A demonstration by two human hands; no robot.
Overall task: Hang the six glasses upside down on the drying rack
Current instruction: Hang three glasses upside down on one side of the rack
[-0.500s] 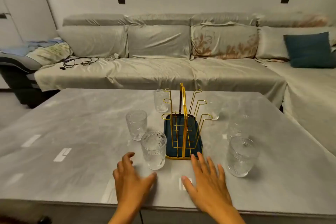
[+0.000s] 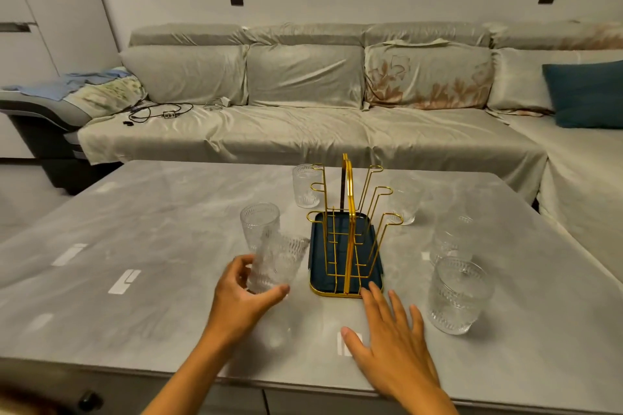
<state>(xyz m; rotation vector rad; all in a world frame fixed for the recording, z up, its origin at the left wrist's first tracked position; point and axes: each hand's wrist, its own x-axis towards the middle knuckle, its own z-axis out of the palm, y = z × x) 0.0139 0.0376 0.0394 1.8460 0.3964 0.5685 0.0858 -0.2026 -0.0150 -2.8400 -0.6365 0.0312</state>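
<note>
The left hand [image 2: 242, 293] grips a tilted glass [image 2: 274, 263] just left of the drying rack [image 2: 347, 246], another glass [image 2: 259, 222] close behind it, while the right hand [image 2: 391, 340] lies open on bare bench [image 2: 151, 313] near the front edge.

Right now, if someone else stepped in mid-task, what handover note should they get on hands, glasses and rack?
Left hand: gripping the tilted glass, lifted beside the rack.
Right hand: open, flat on the table, fingertips at the rack's near edge.
Drying rack: all hooks bare.
Other five glasses upright on the table: two left of the rack, three right.
Done: none hung. Left: all six.
</note>
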